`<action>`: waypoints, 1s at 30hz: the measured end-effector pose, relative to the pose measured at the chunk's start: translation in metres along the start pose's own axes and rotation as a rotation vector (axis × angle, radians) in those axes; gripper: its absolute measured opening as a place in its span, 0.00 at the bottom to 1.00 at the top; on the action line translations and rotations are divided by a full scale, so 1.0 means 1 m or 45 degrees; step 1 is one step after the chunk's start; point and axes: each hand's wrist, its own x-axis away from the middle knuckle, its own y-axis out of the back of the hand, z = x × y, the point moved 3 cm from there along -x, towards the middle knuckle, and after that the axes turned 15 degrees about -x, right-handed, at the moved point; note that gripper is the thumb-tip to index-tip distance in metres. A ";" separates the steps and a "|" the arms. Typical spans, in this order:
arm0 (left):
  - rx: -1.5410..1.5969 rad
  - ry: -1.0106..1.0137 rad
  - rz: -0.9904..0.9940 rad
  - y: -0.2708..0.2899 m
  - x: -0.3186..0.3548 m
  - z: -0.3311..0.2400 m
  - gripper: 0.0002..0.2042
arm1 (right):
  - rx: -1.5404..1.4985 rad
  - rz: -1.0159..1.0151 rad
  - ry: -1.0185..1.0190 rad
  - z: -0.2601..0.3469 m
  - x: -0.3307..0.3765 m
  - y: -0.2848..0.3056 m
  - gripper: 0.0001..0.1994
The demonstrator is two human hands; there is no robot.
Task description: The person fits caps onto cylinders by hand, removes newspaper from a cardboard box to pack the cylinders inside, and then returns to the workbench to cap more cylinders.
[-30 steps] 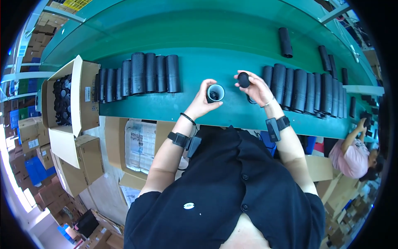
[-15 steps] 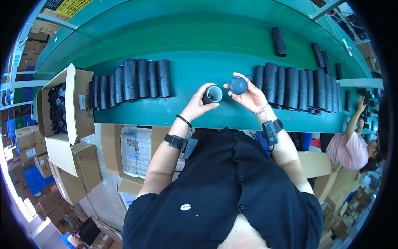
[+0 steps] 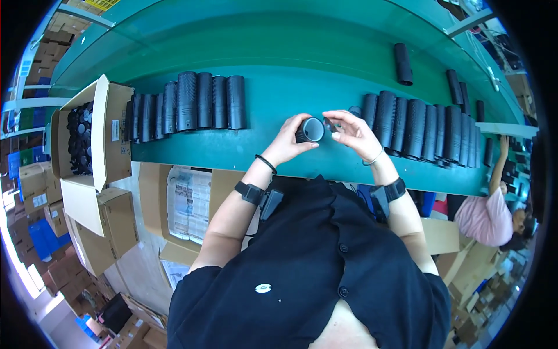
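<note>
My left hand (image 3: 289, 139) is closed around a black tube (image 3: 313, 130), whose open round end with a pale inside faces me. Just right of that opening, my right hand (image 3: 354, 136) pinches a dark round cap (image 3: 329, 125), now turned nearly edge-on. A small gap lies between cap and tube. To the left on the green bench stands a row of black textured tubes (image 3: 187, 102). Another such row (image 3: 414, 129) stands to the right, and a dark round piece (image 3: 355, 110) lies behind my right hand, partly hidden.
An open cardboard box (image 3: 119, 125) full of small black round parts (image 3: 81, 136) stands at the bench's left end. Loose black tubes (image 3: 403, 64) lie far right. Below the bench edge is a paper-lined carton (image 3: 189, 203). A co-worker in pink (image 3: 485, 218) reaches over the bench at right.
My right hand has turned the cap from face-on to edge-on and brought it close to the tube's opening. The left hand with the tube has shifted slightly right in the picture.
</note>
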 end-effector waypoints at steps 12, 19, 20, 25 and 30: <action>-0.120 -0.073 0.024 -0.002 -0.002 -0.012 0.41 | 0.785 -0.151 0.335 -0.012 -0.003 -0.017 0.26; -0.112 -0.157 -0.200 -0.015 0.004 -0.005 0.31 | 0.979 -0.179 0.369 -0.014 0.005 -0.027 0.25; -0.112 -0.157 -0.201 -0.015 0.005 -0.005 0.31 | 0.979 -0.177 0.370 -0.014 0.005 -0.028 0.25; -0.169 -0.125 -0.132 -0.014 0.009 -0.005 0.28 | 1.157 -0.107 0.323 -0.011 0.004 -0.034 0.25; -0.148 -0.111 -0.113 -0.009 -0.003 -0.010 0.27 | 1.233 -0.090 0.359 -0.002 -0.004 -0.030 0.24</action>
